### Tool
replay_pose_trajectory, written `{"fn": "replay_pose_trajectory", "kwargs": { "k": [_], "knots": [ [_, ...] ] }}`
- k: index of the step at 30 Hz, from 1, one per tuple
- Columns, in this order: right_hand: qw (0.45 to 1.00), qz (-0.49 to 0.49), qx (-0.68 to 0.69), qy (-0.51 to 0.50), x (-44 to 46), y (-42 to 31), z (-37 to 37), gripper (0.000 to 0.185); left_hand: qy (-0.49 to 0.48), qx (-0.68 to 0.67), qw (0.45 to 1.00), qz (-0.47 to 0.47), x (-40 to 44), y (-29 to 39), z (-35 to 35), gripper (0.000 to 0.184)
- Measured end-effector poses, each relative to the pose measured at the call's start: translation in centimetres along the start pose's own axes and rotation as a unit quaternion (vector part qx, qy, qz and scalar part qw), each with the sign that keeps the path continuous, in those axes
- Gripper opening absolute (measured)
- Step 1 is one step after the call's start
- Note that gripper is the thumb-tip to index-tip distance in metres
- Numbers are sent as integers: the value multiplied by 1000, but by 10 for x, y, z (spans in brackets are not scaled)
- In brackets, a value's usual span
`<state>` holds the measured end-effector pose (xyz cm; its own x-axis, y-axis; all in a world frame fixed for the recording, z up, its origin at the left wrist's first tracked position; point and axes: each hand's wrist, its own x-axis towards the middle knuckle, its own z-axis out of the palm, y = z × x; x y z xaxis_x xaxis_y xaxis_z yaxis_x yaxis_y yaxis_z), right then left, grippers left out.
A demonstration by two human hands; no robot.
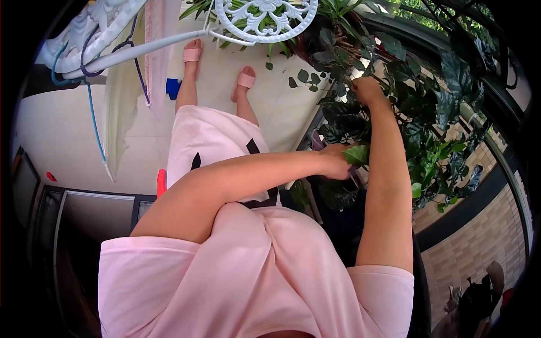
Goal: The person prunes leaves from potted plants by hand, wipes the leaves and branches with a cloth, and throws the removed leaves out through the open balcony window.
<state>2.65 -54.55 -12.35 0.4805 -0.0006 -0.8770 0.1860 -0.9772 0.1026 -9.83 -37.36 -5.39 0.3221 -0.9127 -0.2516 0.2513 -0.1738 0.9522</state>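
Note:
My left hand (336,161) reaches across my body to the right, at the near edge of a leafy potted plant. Its fingers look curled closed, and a bright green leaf (356,154) covers part of them. What that hand holds is hidden, though a small greyish edge shows just below it. Farther forward, my right hand (369,91) is up among the dark leaves (401,135), its fingers closed around a thin plant stem (350,61) near the top of the foliage.
A white ornate metal stand (267,19) and a pale pole (141,52) with hangers (93,112) and sheer cloth hang at upper left. A blue object (173,88) lies on the tiled floor (138,146). A dark railing (468,225) runs along the right.

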Motion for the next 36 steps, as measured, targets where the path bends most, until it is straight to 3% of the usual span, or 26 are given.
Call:
{"fn": "replay_pose_trajectory", "kwargs": {
  "k": [3,6,9,12,14,17,20,21,24,36],
  "knots": [
    [999,-19,19,18,9,6,5,10,-177,108,976,-63,7,-5,-7,41],
    [999,-6,26,28,16,9,15,10,-131,87,986,-52,3,-11,-7,46],
    [999,-3,7,41,23,6,23,11,42,-56,997,-11,-20,7,-24,54],
    [997,-40,-35,58,27,4,32,13,83,-74,993,34,-25,6,-31,66],
    [992,-95,-58,52,27,4,36,15,81,-104,991,28,-34,3,-42,70],
    [988,-68,-142,-8,22,-18,18,21,111,-116,987,8,-48,-13,-49,71],
    [998,-23,-49,42,20,-28,24,20,119,-134,982,-60,-68,-19,-66,71],
    [987,-92,-100,85,22,-21,34,18,138,-128,981,-56,-73,-27,-65,70],
    [984,-113,-115,73,38,-9,49,16,154,-141,975,-83,-84,-37,-70,66],
    [984,-10,-127,123,53,-19,53,10,168,-164,968,-88,-94,-51,-64,52]
  ]
}}
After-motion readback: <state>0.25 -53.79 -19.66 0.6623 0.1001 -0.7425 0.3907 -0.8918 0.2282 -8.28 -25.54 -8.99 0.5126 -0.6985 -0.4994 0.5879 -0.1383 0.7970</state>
